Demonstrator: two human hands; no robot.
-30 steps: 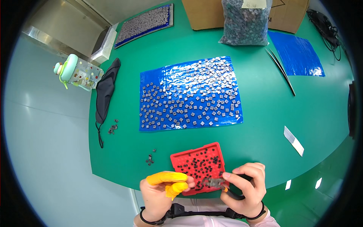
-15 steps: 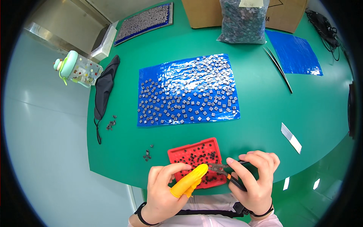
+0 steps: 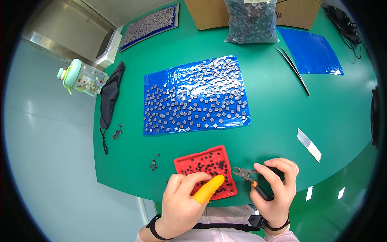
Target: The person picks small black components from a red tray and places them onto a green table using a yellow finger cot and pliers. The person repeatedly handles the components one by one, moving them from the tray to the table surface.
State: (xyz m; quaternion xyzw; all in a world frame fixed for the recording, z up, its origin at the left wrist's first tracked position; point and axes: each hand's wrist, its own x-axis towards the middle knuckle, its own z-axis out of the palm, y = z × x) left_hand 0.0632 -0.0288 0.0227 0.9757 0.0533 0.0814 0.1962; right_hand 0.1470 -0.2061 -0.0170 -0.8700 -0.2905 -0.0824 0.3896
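My left hand [image 3: 181,201] is over the red tray [image 3: 180,161], its thumb in a yellow finger cot [image 3: 210,188]. Thumb and forefinger come together above the tray; anything pinched between them is too hidden to make out. Inside the tray lie many small black pieces [image 3: 207,167]. My right hand [image 3: 278,189] is closed around a pair of cutting pliers [image 3: 254,183] with dark and orange handles. Their jaws point left, just beyond the tray's right rim, apart from my left thumb.
A blue sheet [image 3: 169,80] bearing many small grey squares lies ahead. Tweezers [image 3: 294,70], another blue sheet [image 3: 312,52] and a blade [image 3: 309,145] are at right. At left are a black mask [image 3: 111,97], a bottle [image 3: 86,78] and small dark bits [image 3: 153,164]. A filled bag [image 3: 252,22] stands behind.
The pliers have moved right, away from my left thumb, and off the tray. My left hand has shifted slightly right over the tray. The whole view has shifted a little.
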